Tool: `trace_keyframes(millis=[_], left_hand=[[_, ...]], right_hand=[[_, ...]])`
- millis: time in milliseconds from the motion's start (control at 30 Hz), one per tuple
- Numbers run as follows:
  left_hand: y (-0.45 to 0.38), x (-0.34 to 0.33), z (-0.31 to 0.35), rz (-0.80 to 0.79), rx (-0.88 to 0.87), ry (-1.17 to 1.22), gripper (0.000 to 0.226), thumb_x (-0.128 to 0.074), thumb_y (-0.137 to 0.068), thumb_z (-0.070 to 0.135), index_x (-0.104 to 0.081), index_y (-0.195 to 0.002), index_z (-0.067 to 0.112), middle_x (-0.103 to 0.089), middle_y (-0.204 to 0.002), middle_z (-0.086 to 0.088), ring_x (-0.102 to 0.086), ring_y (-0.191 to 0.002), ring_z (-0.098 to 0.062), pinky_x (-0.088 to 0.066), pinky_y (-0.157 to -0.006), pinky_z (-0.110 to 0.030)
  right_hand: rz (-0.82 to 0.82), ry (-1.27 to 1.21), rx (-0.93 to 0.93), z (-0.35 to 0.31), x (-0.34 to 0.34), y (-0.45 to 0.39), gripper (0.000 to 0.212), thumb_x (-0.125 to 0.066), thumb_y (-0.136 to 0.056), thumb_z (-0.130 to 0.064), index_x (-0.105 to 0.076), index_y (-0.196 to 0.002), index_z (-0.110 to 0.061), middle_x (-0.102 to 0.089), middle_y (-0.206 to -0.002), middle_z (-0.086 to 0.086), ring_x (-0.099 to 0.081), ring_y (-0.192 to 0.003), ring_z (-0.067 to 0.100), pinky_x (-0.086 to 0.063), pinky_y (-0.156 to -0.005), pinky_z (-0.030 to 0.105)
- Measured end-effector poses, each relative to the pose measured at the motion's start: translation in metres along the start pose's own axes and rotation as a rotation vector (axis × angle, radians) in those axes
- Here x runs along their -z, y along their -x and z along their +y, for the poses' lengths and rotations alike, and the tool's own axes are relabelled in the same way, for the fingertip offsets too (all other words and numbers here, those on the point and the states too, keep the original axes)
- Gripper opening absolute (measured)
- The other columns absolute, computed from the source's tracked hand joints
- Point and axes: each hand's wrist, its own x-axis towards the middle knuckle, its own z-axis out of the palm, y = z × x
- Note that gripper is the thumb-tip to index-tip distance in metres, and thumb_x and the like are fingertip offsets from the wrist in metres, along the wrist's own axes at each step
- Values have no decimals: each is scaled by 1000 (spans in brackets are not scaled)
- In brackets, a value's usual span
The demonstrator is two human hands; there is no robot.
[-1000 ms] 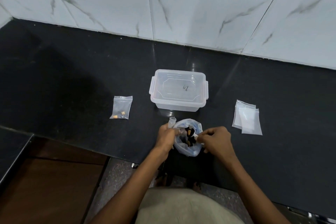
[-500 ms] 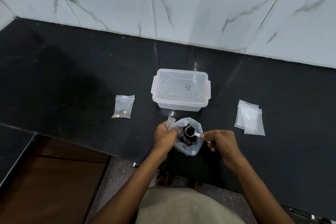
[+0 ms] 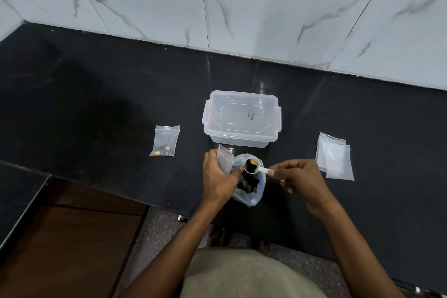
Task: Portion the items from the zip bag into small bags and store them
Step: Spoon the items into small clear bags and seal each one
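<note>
Head view: right hand (image 3: 303,180) fingers pinch a loaded scoop (image 3: 251,165) over the zip bag (image 3: 249,184), left hand (image 3: 217,176) fingers gripping a small bag (image 3: 225,158).

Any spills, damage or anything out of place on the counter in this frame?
Nothing stands out. The scoop is loaded over the zip bag, the container is lidded, and no pieces lie loose on the counter.

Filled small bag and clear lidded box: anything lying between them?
Nothing: the head view shows bare black counter between the filled small bag and the box.
</note>
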Motion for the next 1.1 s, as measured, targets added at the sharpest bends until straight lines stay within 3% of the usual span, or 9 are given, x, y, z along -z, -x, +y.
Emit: trace_keyframes(millis=[133, 333, 500, 633, 733, 800, 967, 1100], left_hand=[[6, 2, 11, 92, -213, -50, 46, -74, -68, 45, -47, -101, 27, -50, -99, 8, -52, -102, -22, -50, -87, -41], [3, -2, 17, 132, -366, -102, 47, -83, -68, 26, -54, -104, 20, -55, -101, 3, -53, -98, -20, -49, -85, -50], [4, -3, 25, 163, -424, -32, 40, -81, -68, 21, -57, -100, 16, -58, -97, 3, -56, -92, -23, -50, -81, -53], [3, -3, 26, 169, -425, 38, 43, -87, -64, 12, -55, -92, 16, -59, -90, 1, -58, -85, -24, -50, -76, -51], [2, -5, 26, 170, -367, 80, 47, -89, -62, 16, -56, -95, 20, -63, -90, 0, -62, -85, -26, -53, -75, -50], [2, -5, 28, 182, -341, 111, 48, -89, -62, 19, -56, -97, 22, -65, -90, 0, -64, -84, -26, -55, -73, -50], [1, -3, 31, 222, -348, 171, 52, -91, -57, 17, -56, -97, 20, -65, -87, -5, -64, -77, -27, -55, -66, -48], [-1, -4, 30, 222, -323, 188, 54, -91, -55, 11, -55, -94, 23, -65, -83, -5, -64, -73, -30, -55, -63, -48]], right_hand=[[22, -53, 100, -23, -6, 9, 8, -76, -81, 3, -81, -78, -3, -64, -56, 9, -49, -48, 13, -36, -41, 20], [18, -56, 231, -46, -22, 20, 4, -79, -80, 0, -80, -82, -2, -67, -58, 8, -49, -47, 14, -36, -42, 21], [85, 189, 342, -46, -35, 29, 10, -82, -77, 0, -81, -79, -10, -69, -64, -6, -61, -52, 3, -45, -51, 12], [186, 485, 609, -39, -44, 31, 16, -82, -71, 0, -81, -79, -14, -65, -70, -7, -63, -62, 11, -48, -54, 20], [218, 697, 874, -32, -48, 32, 11, -78, -72, -1, -79, -79, -10, -55, -70, -2, -51, -58, 13, -44, -50, 28], [251, 803, 993, -28, -50, 35, 4, -77, -77, -3, -75, -75, -7, -51, -71, 1, -44, -60, 13, -39, -50, 26], [374, 795, 1182, -19, -52, 36, 10, -77, -81, -2, -73, -72, 0, -54, -68, 8, -46, -60, 17, -40, -48, 30], [383, 787, 1229, -17, -53, 36, 11, -76, -83, -4, -74, -73, 1, -56, -67, 9, -47, -60, 17, -40, -47, 30]])
